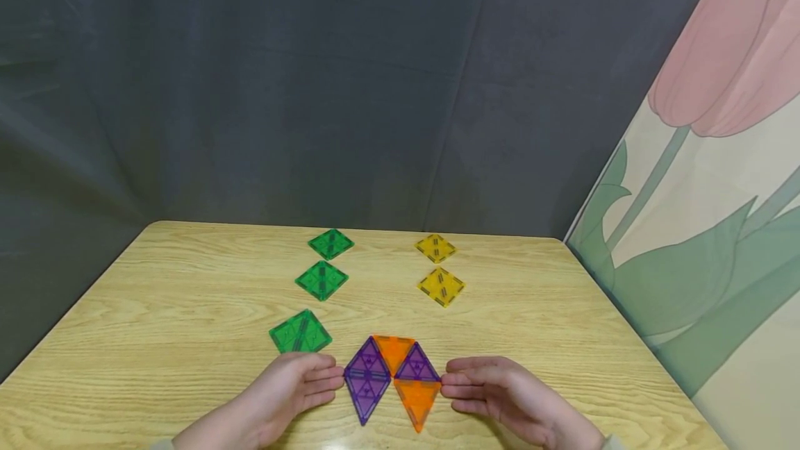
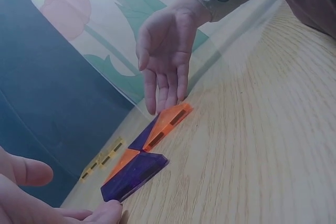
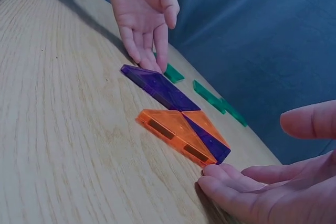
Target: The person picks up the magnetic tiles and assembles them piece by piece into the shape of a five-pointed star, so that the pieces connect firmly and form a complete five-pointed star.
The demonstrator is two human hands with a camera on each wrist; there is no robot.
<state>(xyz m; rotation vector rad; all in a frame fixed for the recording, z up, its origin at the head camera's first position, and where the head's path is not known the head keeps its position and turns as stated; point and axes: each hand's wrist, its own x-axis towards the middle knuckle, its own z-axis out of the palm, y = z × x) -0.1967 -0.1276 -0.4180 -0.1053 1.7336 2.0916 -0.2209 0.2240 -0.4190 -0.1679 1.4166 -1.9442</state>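
You are framing a flat cluster of translucent triangles (image 1: 403, 369) near the front of the table (image 1: 187, 297), and you seem to be steadying or squaring its outer corners. Your left hand (image 1: 290, 392) is grasping nothing, its extended fingers touching the outer corner of the purple pair (image 1: 368, 391). Your right hand (image 1: 509, 393) is likewise released, its fingertips touching the corner where the single purple triangle (image 1: 417, 367) and the lower orange triangle (image 1: 417, 398) are meeting. The upper orange triangle (image 1: 394, 348) is bridging both sides, while a notch is facing you. The next move probably calls for light, even inward pressure, without buckling the seams or nudging the nearest green diamond (image 1: 303, 330).
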